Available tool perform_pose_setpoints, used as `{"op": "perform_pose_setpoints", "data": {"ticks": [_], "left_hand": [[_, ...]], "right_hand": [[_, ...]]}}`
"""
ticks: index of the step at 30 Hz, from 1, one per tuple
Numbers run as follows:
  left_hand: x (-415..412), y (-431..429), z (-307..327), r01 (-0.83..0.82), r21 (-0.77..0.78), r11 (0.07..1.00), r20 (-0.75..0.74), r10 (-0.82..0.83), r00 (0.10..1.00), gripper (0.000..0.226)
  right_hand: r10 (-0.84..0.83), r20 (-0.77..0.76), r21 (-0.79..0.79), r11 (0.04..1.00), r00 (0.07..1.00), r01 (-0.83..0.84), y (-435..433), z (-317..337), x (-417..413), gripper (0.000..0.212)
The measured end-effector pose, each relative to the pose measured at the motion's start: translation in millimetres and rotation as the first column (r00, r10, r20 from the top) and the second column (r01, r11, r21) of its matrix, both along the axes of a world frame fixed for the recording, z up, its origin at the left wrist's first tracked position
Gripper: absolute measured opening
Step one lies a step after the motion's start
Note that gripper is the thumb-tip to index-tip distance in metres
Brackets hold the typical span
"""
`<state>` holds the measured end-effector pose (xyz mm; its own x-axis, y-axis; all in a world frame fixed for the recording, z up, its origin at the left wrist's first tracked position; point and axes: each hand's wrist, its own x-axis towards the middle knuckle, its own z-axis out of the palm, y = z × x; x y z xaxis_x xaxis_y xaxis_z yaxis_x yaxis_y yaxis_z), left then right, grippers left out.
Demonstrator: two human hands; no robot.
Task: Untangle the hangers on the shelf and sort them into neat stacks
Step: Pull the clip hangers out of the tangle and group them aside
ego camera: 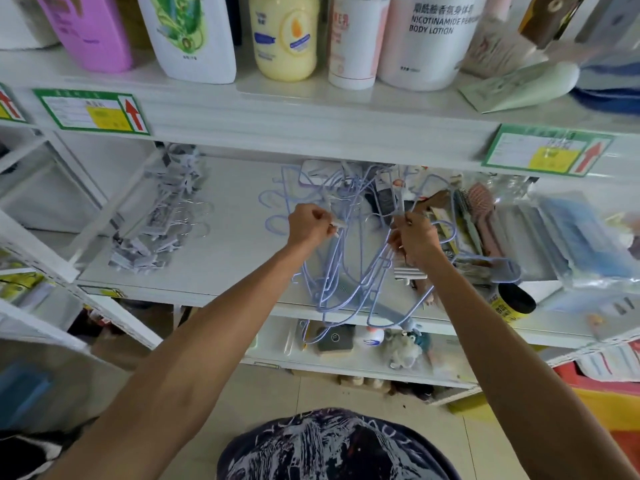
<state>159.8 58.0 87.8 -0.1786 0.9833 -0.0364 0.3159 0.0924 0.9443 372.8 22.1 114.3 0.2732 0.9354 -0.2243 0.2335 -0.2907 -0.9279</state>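
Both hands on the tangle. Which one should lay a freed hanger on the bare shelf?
Left, likely. The left hand grips the lavender hangers beside the bare shelf; the right hand grips them next to the hairbrushes.

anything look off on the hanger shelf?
Yes. The lilac wire hangers are one tangled clump, gripped by the left hand and right hand, with loops hanging past the shelf front edge. At right, a black-and-yellow can looks tipped over.

hangers (332, 271): lilac | shelf (242, 237): white | labels (91, 110): green-edged, yellow patch, red arrow
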Motion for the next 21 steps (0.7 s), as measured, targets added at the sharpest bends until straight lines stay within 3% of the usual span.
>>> {"op": "perform_pose_setpoints", "data": {"ticks": [6,14,21], "left_hand": [[4.3,-15.2,-4.3,0.048,0.053,0.997,0.141,-0.055,0.988,0.011],[-22.5,-50.3,-22.4,0.016,0.147,0.989,0.335,-0.065,0.94,0.003],[-39.7,-81.2,-49.2,0.116,0.096,0.989,0.373,-0.143,0.917,0.008]], "right_hand": [[0.048,-0.148,0.155,0.988,0.988,-0.025,-33.9,-9.2,26.6,0.034],[0.094,-0.354,0.109,0.992,0.93,-0.059,-35.9,-19.0,-3.2,0.03],[-0.036,-0.239,0.016,0.999,0.97,0.041,-22.7,-30.8,-40.5,0.027]]}}
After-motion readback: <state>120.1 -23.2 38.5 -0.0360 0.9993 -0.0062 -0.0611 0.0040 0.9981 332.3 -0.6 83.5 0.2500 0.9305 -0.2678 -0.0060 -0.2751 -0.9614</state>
